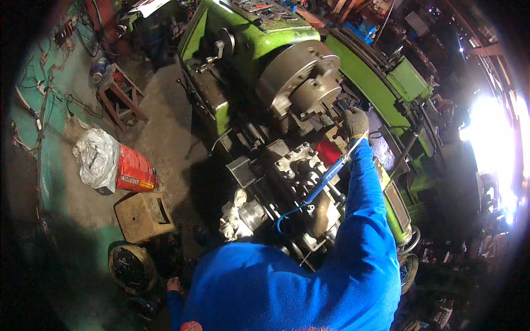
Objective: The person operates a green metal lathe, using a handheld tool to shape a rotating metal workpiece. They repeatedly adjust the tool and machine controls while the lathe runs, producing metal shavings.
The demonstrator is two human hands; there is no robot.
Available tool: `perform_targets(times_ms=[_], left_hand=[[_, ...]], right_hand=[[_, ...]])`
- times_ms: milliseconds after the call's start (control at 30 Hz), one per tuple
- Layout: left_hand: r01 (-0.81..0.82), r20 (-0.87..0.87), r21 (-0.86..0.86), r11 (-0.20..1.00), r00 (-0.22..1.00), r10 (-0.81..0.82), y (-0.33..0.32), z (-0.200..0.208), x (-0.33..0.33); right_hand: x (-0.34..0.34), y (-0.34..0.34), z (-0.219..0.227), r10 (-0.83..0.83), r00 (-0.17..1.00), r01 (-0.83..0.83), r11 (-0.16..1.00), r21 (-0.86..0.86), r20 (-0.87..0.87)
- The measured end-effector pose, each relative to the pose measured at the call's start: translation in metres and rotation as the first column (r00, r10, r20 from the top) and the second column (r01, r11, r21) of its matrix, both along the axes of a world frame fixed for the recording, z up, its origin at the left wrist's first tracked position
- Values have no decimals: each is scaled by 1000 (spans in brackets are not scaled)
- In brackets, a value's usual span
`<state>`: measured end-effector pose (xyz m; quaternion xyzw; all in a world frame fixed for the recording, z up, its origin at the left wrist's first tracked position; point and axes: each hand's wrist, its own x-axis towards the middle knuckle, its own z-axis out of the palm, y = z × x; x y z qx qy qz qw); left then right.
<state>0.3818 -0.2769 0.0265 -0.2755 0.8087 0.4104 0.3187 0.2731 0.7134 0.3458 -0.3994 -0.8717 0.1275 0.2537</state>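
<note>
A large green lathe [276, 30] stands in front of me, its round steel chuck [295, 71] gripping a thick metal cylinder [316, 95]. My right hand [356, 122], in a grey knitted glove, reaches out just right of that cylinder, its fingers curled; what they close on, if anything, is hidden. From the right wrist a blue cord [323, 185] runs down across the tool carriage [301, 160]. Beyond the carriage, close to my right hand, shows a red surface [328, 153]. My left hand [174, 285] hangs low at my left side, mostly cut off by shadow, its fingers unclear.
White cloth [234, 215] is wrapped at a metal handwheel [252, 214] before my body. On the left floor stand a red container [135, 170] with a white sack [96, 157], a tan canister [143, 217], a round bin [131, 268] and a stool [122, 99]. Bright light glares at right.
</note>
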Motion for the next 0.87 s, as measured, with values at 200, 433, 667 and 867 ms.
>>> perform_targets(times_ms=[200, 433, 667, 867], left_hand=[[-312, 189, 257, 915, 944, 269, -36, -8, -18], [-136, 125, 115, 984, 985, 122, -11, -2, 1], [683, 56, -497, 535, 640, -766, -8, 0, 20], [771, 265, -370, 519, 623, -736, -21, 5, 9]], right_hand=[[4, -70, 44, -11, 1000, 6, 930, -366, -11], [1, -102, 58, -8, 973, 22, 998, -57, 232], [5, -76, 42, -18, 986, 30, 997, -70, 165], [0, 29, 11, -92, 993, 93, 996, 0, 79]])
